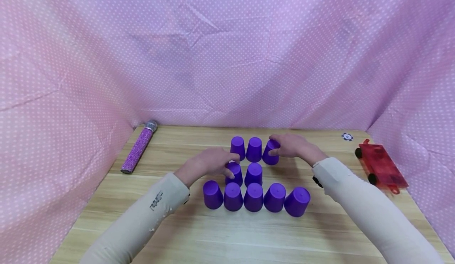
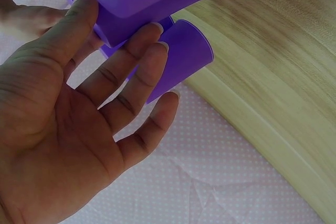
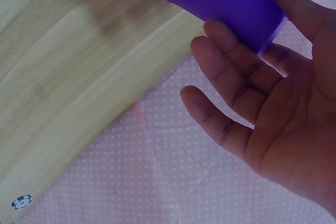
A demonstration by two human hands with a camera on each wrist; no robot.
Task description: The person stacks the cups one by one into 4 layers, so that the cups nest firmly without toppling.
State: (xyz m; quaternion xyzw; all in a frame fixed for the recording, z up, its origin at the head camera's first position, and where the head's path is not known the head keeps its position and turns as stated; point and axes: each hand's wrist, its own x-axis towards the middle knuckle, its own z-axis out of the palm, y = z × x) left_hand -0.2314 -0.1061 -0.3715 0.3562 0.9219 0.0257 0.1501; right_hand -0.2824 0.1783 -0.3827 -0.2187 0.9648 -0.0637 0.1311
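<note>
Purple cups stand upside down in three rows on the wooden table. My left hand (image 1: 215,161) is at the left cup (image 1: 234,178) of the middle row, pinching it between thumb and forefinger. Beside it stands the other middle cup (image 1: 254,175). At the right end of the back row, my right hand (image 1: 289,145) grips a cup (image 1: 271,156) with thumb and forefinger. In the right wrist view the other fingers (image 3: 223,72) spread loosely beside this cup (image 3: 226,3). Two more back cups, one at centre (image 1: 254,150) and one at left (image 1: 237,146), stand alongside.
Several cups form the front row (image 1: 253,197). A glittery purple microphone (image 1: 139,147) lies at the left edge. To the right are a red toy cart (image 1: 382,165) with black wheels and a poker chip (image 1: 347,137). Pink dotted cloth (image 1: 227,58) hangs around the table.
</note>
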